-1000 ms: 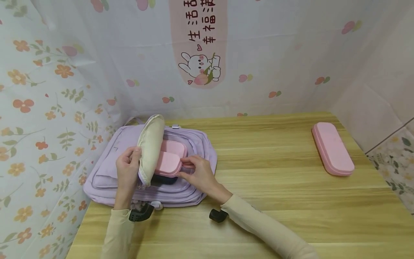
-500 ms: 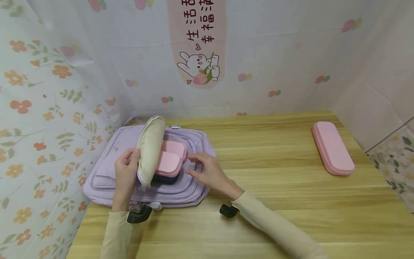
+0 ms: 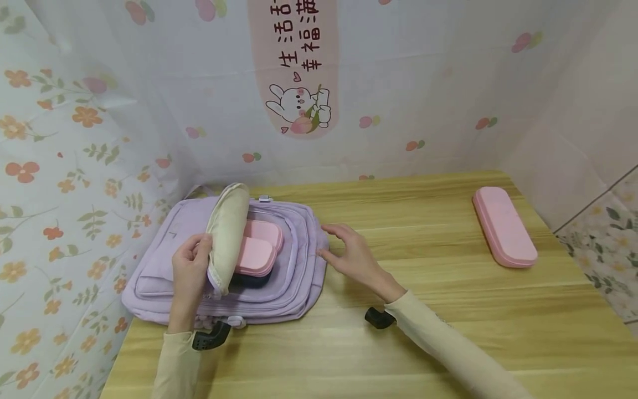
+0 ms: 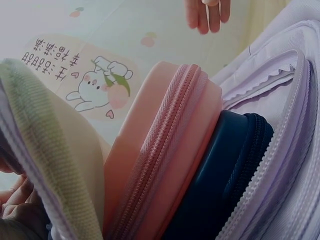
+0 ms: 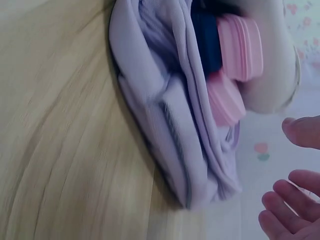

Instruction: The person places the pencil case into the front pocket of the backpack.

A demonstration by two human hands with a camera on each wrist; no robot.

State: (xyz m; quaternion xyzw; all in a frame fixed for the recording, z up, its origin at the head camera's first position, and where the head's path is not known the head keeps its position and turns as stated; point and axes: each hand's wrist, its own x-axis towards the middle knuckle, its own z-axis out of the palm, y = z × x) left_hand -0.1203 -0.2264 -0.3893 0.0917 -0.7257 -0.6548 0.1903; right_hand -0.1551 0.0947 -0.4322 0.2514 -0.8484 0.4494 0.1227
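Note:
A lilac backpack (image 3: 169,233) lies flat on the table's left side, its front pocket unzipped. Between finger and thumb my left hand (image 3: 191,266) pinches the edge of the raised pocket flap (image 3: 229,238), whose cream lining shows. Inside the pocket sit two pink zippered cases (image 3: 256,255), overlapping, and a dark navy case (image 4: 215,170) beneath or beside them. The flap hides part of these cases. My right hand (image 3: 356,257) holds nothing; its fingers are spread and slightly bent, beside the backpack's right end. In the right wrist view its fingers (image 5: 287,205) stand apart from the bag.
Another pink case (image 3: 505,227) lies on the wooden table (image 3: 399,354) toward the right edge. A patterned curtain (image 3: 399,83) hangs behind the table, and a floral one closes off the left side.
My right hand has let go of the upper pink case and drawn back to the right, past the backpack's edge. My left hand still holds the flap up.

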